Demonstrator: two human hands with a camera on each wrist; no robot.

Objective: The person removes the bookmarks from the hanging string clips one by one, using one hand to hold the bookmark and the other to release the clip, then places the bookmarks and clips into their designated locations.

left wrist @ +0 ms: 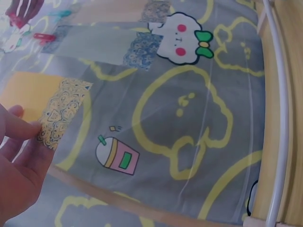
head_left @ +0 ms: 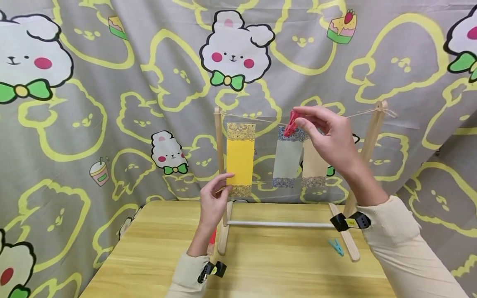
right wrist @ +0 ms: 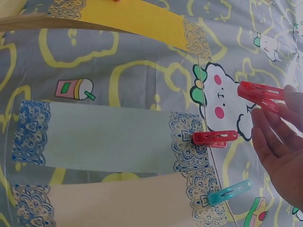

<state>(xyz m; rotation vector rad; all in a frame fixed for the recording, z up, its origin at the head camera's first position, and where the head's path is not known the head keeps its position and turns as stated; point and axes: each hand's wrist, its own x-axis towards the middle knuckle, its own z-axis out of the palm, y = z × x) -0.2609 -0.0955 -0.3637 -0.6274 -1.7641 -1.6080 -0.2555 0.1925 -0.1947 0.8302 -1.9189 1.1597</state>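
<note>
My left hand (head_left: 215,196) pinches the lower part of a yellow paper strip (head_left: 240,159) with lace-patterned ends. The strip's top end is close to the string (right wrist: 215,165). My right hand (head_left: 328,134) holds a red clothespin (right wrist: 260,94) between thumb and fingers, above the string. A second red clothespin (right wrist: 215,138) clips a pale grey-green strip (right wrist: 109,137) to the string. Beside it, a teal clothespin (right wrist: 229,192) holds a peach strip (right wrist: 123,203). In the head view my right hand partly covers the peach strip's top.
The string runs between two wooden posts (head_left: 219,145), joined low down by a white rod (head_left: 279,224). Another teal clothespin (head_left: 336,247) lies on the wooden table (head_left: 283,265) by the right foot. A red strip (head_left: 212,238) shows partly behind my left wrist. A patterned curtain (head_left: 112,103) hangs behind.
</note>
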